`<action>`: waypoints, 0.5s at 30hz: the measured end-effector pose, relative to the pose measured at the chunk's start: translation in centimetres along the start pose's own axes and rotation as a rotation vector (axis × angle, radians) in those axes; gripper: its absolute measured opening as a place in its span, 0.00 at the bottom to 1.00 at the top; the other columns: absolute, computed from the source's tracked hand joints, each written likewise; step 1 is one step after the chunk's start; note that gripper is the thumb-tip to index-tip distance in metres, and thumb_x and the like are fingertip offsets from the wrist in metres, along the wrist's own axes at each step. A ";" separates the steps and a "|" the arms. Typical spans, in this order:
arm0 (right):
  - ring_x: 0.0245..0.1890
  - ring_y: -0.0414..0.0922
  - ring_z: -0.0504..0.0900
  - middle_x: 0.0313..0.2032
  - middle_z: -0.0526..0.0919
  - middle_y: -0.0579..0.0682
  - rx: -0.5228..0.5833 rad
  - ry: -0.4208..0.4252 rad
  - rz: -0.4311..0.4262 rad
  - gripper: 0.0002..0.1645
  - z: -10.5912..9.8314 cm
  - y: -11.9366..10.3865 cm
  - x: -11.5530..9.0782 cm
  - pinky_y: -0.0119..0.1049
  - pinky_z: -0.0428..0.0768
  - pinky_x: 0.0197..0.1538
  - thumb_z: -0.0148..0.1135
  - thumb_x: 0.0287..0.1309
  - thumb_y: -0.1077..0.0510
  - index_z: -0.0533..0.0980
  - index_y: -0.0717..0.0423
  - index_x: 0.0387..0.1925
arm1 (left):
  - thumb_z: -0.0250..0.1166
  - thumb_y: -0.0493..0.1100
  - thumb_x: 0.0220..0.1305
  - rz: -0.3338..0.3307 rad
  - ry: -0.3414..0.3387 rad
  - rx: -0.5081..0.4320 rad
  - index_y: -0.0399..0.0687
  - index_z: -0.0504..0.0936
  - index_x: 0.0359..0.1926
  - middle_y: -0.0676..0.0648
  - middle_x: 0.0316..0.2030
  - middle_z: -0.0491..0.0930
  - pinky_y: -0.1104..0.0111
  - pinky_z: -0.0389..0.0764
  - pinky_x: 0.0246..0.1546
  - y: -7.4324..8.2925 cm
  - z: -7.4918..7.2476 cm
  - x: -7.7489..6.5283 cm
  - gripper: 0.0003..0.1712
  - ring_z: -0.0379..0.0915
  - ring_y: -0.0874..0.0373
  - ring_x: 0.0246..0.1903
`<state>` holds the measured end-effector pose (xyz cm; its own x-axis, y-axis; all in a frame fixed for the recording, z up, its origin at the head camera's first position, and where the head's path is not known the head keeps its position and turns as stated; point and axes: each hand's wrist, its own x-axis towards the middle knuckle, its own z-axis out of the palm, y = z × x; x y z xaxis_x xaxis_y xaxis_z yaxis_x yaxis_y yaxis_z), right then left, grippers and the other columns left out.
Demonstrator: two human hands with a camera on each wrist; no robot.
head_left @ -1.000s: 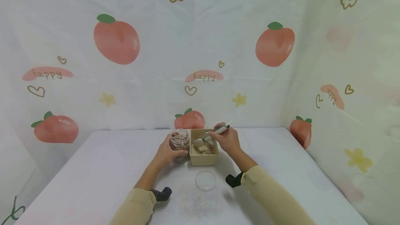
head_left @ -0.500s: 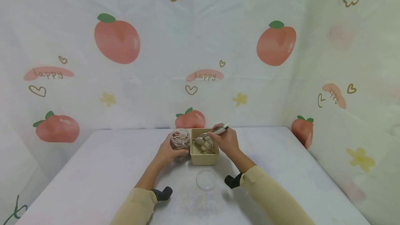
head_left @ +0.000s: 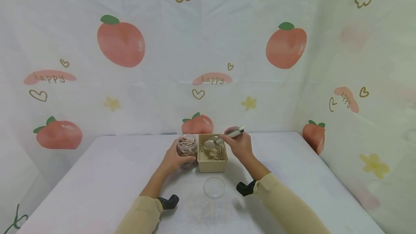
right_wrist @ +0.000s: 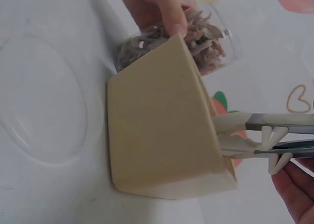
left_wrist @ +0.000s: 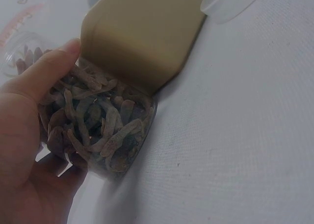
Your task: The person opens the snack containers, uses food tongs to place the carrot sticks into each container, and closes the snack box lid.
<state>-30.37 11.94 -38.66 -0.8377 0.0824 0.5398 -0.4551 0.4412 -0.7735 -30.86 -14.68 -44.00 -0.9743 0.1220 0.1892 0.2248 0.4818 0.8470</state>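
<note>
My left hand grips a clear jar packed with greyish-brown dried strips, its thumb across the near side. The jar stands upright against the left side of a beige square box. In my right hand is a pair of tongs with grey-and-white handles and pale heads. Those heads dip inside the box, above some loose strips at its bottom. Whether anything sits between the heads cannot be made out. The right wrist view shows the tongs' arms slightly apart over the box rim.
A round clear lid lies flat on the white table, in front of the box. Behind the table hangs a white cloth printed with peaches. Both wrists carry black camera mounts.
Over the last half second my right hand and the tongs have shifted a little to the right and up. My left hand, the jar and the box have stayed in place.
</note>
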 end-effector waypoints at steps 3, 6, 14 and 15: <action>0.22 0.42 0.75 0.23 0.83 0.46 0.035 0.010 -0.002 0.09 -0.3 -0.5 0.1 0.36 0.72 0.28 0.74 0.51 0.56 0.81 0.54 0.31 | 0.80 0.52 0.45 -0.004 -0.001 -0.002 0.41 0.55 0.72 0.37 0.59 0.70 0.48 0.67 0.59 0.0 0.0 0.0 0.59 0.66 0.43 0.60; 0.23 0.41 0.75 0.24 0.83 0.47 0.068 0.019 -0.013 0.09 -0.5 -0.9 0.3 0.34 0.72 0.28 0.74 0.50 0.56 0.81 0.55 0.31 | 0.80 0.52 0.45 -0.006 0.001 0.004 0.41 0.55 0.72 0.37 0.59 0.70 0.48 0.67 0.58 0.0 0.0 0.0 0.59 0.66 0.43 0.59; 0.26 0.40 0.79 0.27 0.85 0.48 0.098 0.029 -0.057 0.11 -1.2 -2.4 0.7 0.32 0.74 0.30 0.75 0.50 0.56 0.82 0.55 0.33 | 0.80 0.52 0.45 0.008 0.001 0.009 0.40 0.55 0.72 0.37 0.59 0.70 0.48 0.67 0.58 -0.2 0.0 0.1 0.59 0.66 0.42 0.60; 0.27 0.40 0.79 0.28 0.85 0.48 0.105 0.026 -0.064 0.11 -1.3 -2.6 0.8 0.32 0.75 0.30 0.74 0.51 0.56 0.82 0.56 0.34 | 0.80 0.52 0.45 0.008 0.001 0.009 0.40 0.55 0.72 0.37 0.59 0.70 0.47 0.67 0.58 -0.2 0.0 0.1 0.60 0.66 0.42 0.60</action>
<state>-29.47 12.03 -35.80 -0.7985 0.0804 0.5966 -0.5378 0.3500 -0.7670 -31.00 -14.72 -44.15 -0.9725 0.1251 0.1966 0.2328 0.4885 0.8409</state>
